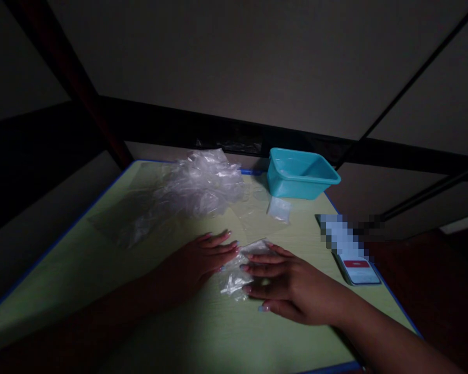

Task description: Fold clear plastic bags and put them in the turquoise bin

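A crumpled clear plastic bag lies on the pale green table between my hands. My right hand rests over its right side with the fingers spread and stretched out. From the left, my left hand reaches to the bag's upper left edge, fingers extended and its fingertips at the plastic. Part of the bag is hidden under my right fingers. Just beyond my hands lies a small folded plastic packet on a flat clear sheet.
A loose heap of clear plastic bags covers the back left of the table. An open turquoise tub stands at the back right. A phone with a lit screen lies along the right edge. A panelled wall rises behind.
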### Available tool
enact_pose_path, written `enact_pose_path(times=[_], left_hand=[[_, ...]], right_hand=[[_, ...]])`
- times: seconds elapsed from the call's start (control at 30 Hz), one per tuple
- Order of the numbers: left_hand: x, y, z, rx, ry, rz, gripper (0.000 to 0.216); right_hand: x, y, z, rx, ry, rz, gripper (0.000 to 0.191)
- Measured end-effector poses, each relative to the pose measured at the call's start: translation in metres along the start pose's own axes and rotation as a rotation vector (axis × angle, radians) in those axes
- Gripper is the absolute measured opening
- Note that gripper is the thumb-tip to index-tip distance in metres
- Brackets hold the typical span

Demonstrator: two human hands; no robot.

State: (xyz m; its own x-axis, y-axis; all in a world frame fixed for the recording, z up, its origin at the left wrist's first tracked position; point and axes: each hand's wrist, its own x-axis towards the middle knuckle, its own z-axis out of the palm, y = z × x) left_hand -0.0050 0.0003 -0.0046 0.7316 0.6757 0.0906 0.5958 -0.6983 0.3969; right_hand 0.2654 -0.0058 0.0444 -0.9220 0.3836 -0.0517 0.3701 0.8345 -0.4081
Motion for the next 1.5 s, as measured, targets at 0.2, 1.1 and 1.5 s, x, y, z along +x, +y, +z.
enact_pose_path(times=[0.2, 1.1, 1.5], left_hand=[[0.0, -0.001, 0.001, 0.022, -0.03, 0.027, 0.044], [0.007, 0.028, -0.002, -0.182, 0.215, -0.074, 0.038], [0.016, 0.039, -0.003, -0.255, 0.244, -0.153, 0.025]], right_hand=[[0.0, 0.002, 0.001, 0.037, 0.038, -0.035, 0.043], [0.0, 0.006, -0.005, 0.139, 0.14, -0.026, 0.055], [-0.004, 0.012, -0.011, 0.003, 0.399, 0.129, 0.024]])
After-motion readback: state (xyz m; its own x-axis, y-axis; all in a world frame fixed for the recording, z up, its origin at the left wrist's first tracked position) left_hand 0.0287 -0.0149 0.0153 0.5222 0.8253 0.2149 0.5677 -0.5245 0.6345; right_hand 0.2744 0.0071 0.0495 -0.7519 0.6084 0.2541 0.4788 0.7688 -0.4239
